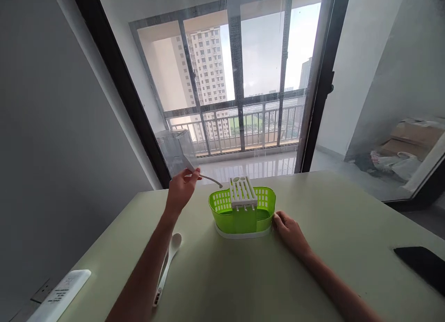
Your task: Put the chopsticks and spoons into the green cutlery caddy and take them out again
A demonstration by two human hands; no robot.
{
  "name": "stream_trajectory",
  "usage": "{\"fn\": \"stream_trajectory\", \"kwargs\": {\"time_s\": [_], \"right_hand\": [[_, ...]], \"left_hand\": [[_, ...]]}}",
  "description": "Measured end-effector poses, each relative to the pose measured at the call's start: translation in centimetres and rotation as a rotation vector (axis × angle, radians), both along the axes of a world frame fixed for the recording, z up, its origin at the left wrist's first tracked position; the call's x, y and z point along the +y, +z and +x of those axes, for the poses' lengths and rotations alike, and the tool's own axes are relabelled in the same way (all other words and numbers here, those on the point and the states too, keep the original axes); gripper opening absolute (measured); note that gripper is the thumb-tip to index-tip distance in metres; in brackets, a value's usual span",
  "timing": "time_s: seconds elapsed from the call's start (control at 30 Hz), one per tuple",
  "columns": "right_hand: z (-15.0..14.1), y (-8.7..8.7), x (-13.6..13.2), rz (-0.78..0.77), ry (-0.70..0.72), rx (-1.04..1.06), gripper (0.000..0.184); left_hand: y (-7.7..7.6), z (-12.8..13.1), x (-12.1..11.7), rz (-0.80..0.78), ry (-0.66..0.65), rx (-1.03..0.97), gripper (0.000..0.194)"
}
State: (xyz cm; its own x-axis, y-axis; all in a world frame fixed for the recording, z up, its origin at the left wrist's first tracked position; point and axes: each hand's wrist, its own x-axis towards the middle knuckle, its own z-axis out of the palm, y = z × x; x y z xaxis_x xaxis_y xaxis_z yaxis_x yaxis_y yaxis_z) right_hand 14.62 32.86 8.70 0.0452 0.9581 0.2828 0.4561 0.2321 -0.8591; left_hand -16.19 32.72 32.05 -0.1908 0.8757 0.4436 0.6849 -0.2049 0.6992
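Observation:
My left hand is raised at the left of the basket, its fingers closed on a spatula. The spatula's flat pale blade points up and left, and its thin curved handle reaches toward the basket. A green plastic utensil basket with a white base stands upright on the table. Across its middle sits a white slotted rack with small hooks in front. My right hand grips the right side of the basket; its fingertips are partly hidden. A white long-handled spoon lies beside my left forearm.
The pale green table reaches to a glass sliding door with a dark frame. A white box-like object lies at the left edge. Something flat and black rests at the right edge. Cardboard boxes appear beyond the glass.

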Motion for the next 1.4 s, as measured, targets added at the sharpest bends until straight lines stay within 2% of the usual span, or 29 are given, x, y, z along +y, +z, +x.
{"fn": "stream_trajectory", "kwargs": {"time_s": [0.1,0.17,0.23,0.33,0.5,0.6,0.8,1.03,1.4], "right_hand": [[-0.1,-0.1,0.0,-0.003,-0.001,0.004,0.048],[-0.1,-0.1,-0.1,-0.006,0.003,0.007,0.048],[-0.1,-0.1,-0.1,-0.008,0.002,0.010,0.047],[-0.1,0.1,-0.3,-0.011,-0.003,0.009,0.046],[-0.1,0.2,-0.4,-0.014,0.002,0.006,0.045],[-0.1,0.1,-0.3,-0.018,0.007,0.002,0.045],[0.1,-0.1,-0.3,-0.031,0.010,-0.003,0.045],[0.1,-0.1,-0.2,-0.036,0.010,-0.005,0.046],[-0.1,0.1,-0.2,-0.024,0.002,-0.003,0.044]], "left_hand": [[1.0,-1.9,-2.0,0.028,-0.003,-0.133,0.059],[1.0,-2.9,-3.6,-0.044,-0.008,-0.086,0.058],[0.3,-3.8,-4.9,-0.177,0.001,0.031,0.055],[-2.0,-5.5,-6.5,-0.379,-0.015,0.229,0.055],[-6.7,-7.5,-8.5,-0.591,-0.093,0.432,0.065],[-8.1,-7.4,-9.8,-0.693,-0.119,0.492,0.066],[-8.9,-6.9,-11.1,-0.832,-0.152,0.619,0.062],[-10.2,-7.1,-11.0,-0.827,-0.096,0.888,0.054],[-10.2,-6.2,-11.4,-0.855,-0.056,0.933,0.052]]}}
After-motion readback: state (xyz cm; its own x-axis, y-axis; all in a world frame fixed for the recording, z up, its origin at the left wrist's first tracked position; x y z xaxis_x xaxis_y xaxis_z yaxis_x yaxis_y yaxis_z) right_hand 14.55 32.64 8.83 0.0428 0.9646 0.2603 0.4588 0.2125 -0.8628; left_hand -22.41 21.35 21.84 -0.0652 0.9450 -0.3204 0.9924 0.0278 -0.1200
